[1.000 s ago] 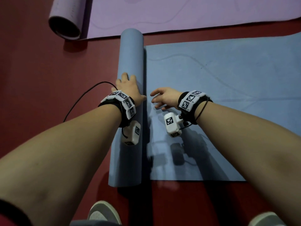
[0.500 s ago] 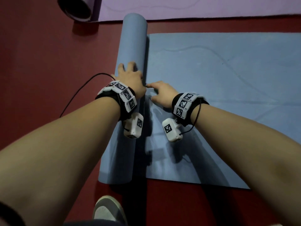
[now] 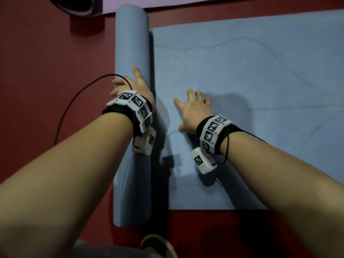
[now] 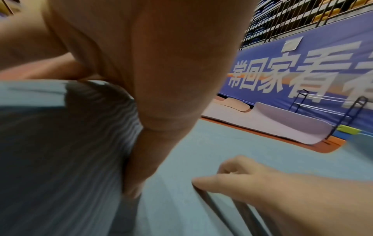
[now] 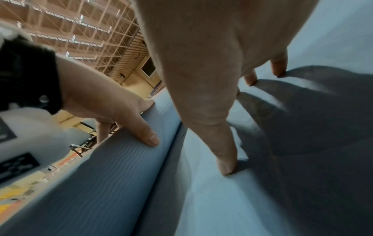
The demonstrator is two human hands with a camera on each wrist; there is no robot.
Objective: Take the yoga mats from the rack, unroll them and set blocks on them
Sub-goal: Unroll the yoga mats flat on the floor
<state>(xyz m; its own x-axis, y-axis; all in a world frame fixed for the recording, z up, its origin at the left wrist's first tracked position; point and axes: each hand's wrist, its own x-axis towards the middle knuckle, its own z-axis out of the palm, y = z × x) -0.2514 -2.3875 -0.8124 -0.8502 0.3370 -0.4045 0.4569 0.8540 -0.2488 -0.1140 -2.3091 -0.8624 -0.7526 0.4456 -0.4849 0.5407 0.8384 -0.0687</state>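
Note:
A blue yoga mat (image 3: 251, 86) lies partly unrolled on the red floor, its flat part spreading to the right. Its rolled end (image 3: 133, 43) stands as a long tube on the left. My left hand (image 3: 135, 83) rests on top of that roll with fingers spread over it; the right wrist view shows its thumb (image 5: 145, 134) pressing the ribbed roll (image 5: 101, 183). My right hand (image 3: 192, 108) lies on the flat mat just right of the roll, fingers straight and fingertips (image 5: 226, 167) pressing the surface. No blocks are in view.
A purple mat (image 3: 204, 1) lies unrolled along the far edge, with its rolled end (image 3: 78, 5) at top left. In the left wrist view a blue metal rack (image 4: 355, 110) stands by a banner wall. A black cable (image 3: 74, 101) loops left. My shoe (image 3: 158, 246) is at the bottom.
My right hand has drawn back from the roll's seam and now lies spread on the flat mat, farther right. The left hand has shifted towards the roll's left side.

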